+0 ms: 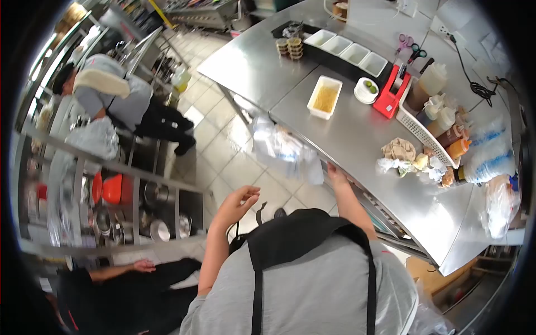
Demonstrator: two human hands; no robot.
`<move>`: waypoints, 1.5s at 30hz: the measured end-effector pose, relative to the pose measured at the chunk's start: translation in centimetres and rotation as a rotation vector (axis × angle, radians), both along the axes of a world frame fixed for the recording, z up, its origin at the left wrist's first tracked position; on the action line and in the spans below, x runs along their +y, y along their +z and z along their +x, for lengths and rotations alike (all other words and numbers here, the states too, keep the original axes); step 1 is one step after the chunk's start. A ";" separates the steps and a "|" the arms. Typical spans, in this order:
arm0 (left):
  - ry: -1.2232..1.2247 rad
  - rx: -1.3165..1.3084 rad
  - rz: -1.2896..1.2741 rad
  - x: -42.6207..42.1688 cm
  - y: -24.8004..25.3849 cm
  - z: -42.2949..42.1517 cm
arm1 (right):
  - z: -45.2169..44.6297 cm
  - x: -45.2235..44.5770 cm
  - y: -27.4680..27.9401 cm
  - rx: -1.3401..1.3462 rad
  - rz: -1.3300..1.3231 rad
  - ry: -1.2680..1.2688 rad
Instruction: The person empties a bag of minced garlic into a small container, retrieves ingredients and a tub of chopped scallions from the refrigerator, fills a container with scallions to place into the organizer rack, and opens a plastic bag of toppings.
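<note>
My left hand [241, 202] hangs in the air over the tiled floor, fingers loosely bent, with nothing in it. At the front edge of the steel table [290, 117] is my right hand [336, 175]; its fingertips are partly hidden, so what they grip cannot be made out. Just left of that hand, a clear plastic bag [307, 167] hangs along the table's side. On the tabletop beyond stands a white rectangular tub [336, 85] with yellowish contents [324, 100]. Small white bowls [365, 96] with green limes are beside a red device [394, 92].
A white basket [416, 125] of sauce bottles, crumpled paper [398, 149] and plastic bags line the table's right side. Lidded cups [295, 49] and white trays [340, 46] stand at the back. One person [117, 92] bends at left shelves; another person's hand [144, 266] is lower left.
</note>
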State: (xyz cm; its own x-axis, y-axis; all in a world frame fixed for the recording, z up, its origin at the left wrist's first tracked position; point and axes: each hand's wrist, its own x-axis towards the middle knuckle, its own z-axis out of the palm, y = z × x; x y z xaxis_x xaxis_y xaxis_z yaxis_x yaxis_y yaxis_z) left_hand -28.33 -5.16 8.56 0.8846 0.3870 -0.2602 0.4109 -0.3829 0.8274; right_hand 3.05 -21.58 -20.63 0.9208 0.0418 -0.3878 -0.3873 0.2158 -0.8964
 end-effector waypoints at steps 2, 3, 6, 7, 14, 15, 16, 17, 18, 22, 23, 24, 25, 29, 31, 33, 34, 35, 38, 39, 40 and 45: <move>-0.051 0.001 -0.075 4.0 -1.0 1.0 | 0.3 1.2 1.0 -0.152 -0.292 -0.027; -0.073 0.011 -0.125 5.2 -1.9 1.3 | 0.3 1.7 1.4 -0.218 -0.438 -0.026; -0.244 -0.084 -0.009 7.5 -1.8 6.6 | 0.4 2.9 2.5 -0.356 -0.804 -0.012; -0.292 -0.135 0.057 7.5 -1.6 8.2 | 0.3 3.1 2.6 -0.386 -0.912 0.011; -0.116 -0.496 0.634 1.6 -0.6 25.5 | -4.5 -4.3 -0.5 -0.361 -1.214 0.739; -0.098 -0.419 0.657 0.6 -0.4 27.5 | -5.4 -6.3 -0.6 -0.229 -1.061 0.898; -0.076 -0.341 0.677 -0.4 -0.1 29.3 | -6.4 -8.3 -0.8 -0.082 -0.918 1.034; -0.051 -0.262 0.692 -0.7 0.1 30.6 | -7.2 -10.2 -1.3 0.091 -0.893 1.086; -0.082 -0.167 0.628 -0.4 0.7 31.5 | -9.1 -11.8 0.9 0.220 -0.730 0.906; -0.167 0.015 0.491 -0.1 1.4 33.8 | -14.6 -19.8 -2.7 0.276 -0.467 0.375; -0.177 0.015 0.499 0.2 1.1 33.9 | -15.3 -20.7 -3.0 0.330 -0.449 0.300; -0.189 -0.002 0.499 0.7 1.2 34.0 | -15.7 -21.3 -3.2 0.390 -0.428 0.231; -0.201 -0.021 0.503 1.3 1.5 34.2 | -15.9 -21.7 -3.4 0.435 -0.416 0.187; -0.209 -0.135 0.513 5.0 4.2 35.6 | -15.8 -21.4 -3.6 0.530 -0.369 0.044; -0.198 -0.213 0.487 7.5 6.6 36.8 | -15.4 -20.7 -3.6 0.538 -0.355 0.001; -0.173 -0.294 0.524 10.4 7.8 39.0 | -15.0 -19.5 -3.6 0.543 -0.336 -0.041; -0.157 -0.286 0.578 11.9 8.2 40.4 | -15.0 -18.8 -3.6 0.543 -0.329 -0.060; -0.156 -0.293 0.601 13.3 8.8 41.7 | -15.1 -18.0 -3.5 0.542 -0.323 -0.078; -0.177 -0.337 0.660 17.2 10.4 46.0 | -16.0 -15.7 -3.2 0.555 -0.302 -0.162; -0.187 -0.358 0.671 18.5 10.4 47.7 | -16.4 -15.0 -3.1 0.558 -0.292 -0.192; -0.188 -0.398 0.677 19.7 10.1 49.3 | -17.0 -14.2 -3.0 0.564 -0.287 -0.217; -0.176 -0.415 0.692 22.9 8.4 55.2 | -20.0 -10.3 -3.0 0.597 -0.258 -0.353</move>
State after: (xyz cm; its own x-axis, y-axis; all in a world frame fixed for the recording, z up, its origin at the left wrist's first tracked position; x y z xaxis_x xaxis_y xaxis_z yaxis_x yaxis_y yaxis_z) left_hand 26.83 17.79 16.95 0.9188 0.1871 0.3476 0.0103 -0.8917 0.4526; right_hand -16.99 -31.86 -23.63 0.4921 -0.3782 -0.7841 -0.7710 0.2289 -0.5943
